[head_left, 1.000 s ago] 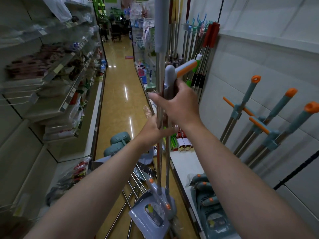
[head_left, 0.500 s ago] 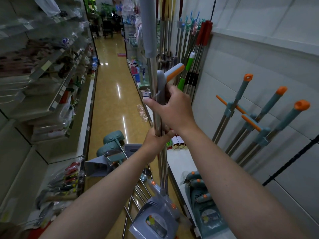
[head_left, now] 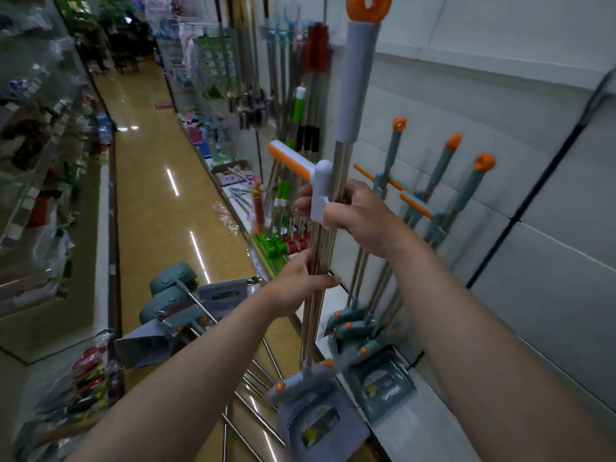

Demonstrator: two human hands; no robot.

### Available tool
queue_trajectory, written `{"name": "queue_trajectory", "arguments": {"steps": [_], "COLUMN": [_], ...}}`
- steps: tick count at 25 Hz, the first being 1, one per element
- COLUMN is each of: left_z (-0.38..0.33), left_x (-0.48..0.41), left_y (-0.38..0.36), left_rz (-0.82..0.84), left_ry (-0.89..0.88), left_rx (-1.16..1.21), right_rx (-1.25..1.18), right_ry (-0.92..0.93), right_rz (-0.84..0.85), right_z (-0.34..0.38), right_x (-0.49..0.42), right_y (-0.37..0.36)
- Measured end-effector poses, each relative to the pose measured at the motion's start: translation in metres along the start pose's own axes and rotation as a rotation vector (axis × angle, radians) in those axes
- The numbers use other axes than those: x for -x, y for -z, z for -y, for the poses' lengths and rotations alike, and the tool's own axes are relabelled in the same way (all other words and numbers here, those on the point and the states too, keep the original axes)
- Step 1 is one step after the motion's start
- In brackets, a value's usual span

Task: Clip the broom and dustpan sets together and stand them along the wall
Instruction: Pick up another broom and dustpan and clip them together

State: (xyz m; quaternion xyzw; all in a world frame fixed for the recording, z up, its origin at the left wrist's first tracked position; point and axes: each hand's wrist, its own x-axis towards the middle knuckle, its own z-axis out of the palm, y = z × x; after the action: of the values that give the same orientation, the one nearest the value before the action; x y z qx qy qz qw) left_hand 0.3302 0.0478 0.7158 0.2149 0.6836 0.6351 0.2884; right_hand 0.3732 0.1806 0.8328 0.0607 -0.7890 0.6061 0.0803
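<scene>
Set (head_left: 356, 78) now nearer the wall (head_left: 500, 111), T-handle (head_left: 293, 161) swung to point left | my right hand (head_left: 360, 218) grips it just under the T-handle | my left hand (head_left: 296, 288) grips it lower | dustpan (head_left: 320, 421) at the bottom, beside three stood sets (head_left: 433, 211) | pan label (head_left: 316, 430) too blurred to read

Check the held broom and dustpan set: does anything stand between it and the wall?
Yes. Three teal sets already lean on the wall directly right of the grey set that the left hand and right hand grip. The ledge nearer the camera looks bare, so that stretch seems open.
</scene>
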Motion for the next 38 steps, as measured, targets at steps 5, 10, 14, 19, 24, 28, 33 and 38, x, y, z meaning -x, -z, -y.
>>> {"name": "queue_trajectory", "arguments": {"steps": [5,10,14,19,24,28,33,38], "left_z": [0.018,0.034,0.049,0.060,0.077,0.091,0.110,0.121], "left_x": [-0.026,-0.044,-0.057,-0.071,-0.085,-0.104,-0.129,-0.145], "left_y": [-0.058,-0.128,-0.190,-0.260,-0.304,-0.340,-0.374,-0.390], "left_rz": [0.030,0.186,0.308,0.485,0.542,0.522,0.573,0.548], "left_ry": [-0.023,-0.008,0.045,0.086,0.014,-0.021,-0.021,-0.013], "left_rx": [-0.007,-0.001,-0.015,-0.185,-0.256,-0.323,-0.407,-0.496], "right_rx": [0.152,0.459,0.502,0.514,0.521,0.530,0.509,0.458], "right_ry": [-0.168,-0.297,-0.384,-0.481,-0.547,-0.588,-0.629,-0.649], "right_rz": [-0.153,-0.315,-0.425,-0.563,-0.654,-0.699,-0.734,-0.773], "right_z": [-0.029,-0.052,-0.068,-0.102,-0.142,-0.167,-0.193,-0.216], "right_x": [0.043,0.108,0.156,0.212,0.250,0.267,0.285,0.288], "right_y": [0.044,0.087,0.125,0.173,0.211,0.235,0.259,0.272]}}
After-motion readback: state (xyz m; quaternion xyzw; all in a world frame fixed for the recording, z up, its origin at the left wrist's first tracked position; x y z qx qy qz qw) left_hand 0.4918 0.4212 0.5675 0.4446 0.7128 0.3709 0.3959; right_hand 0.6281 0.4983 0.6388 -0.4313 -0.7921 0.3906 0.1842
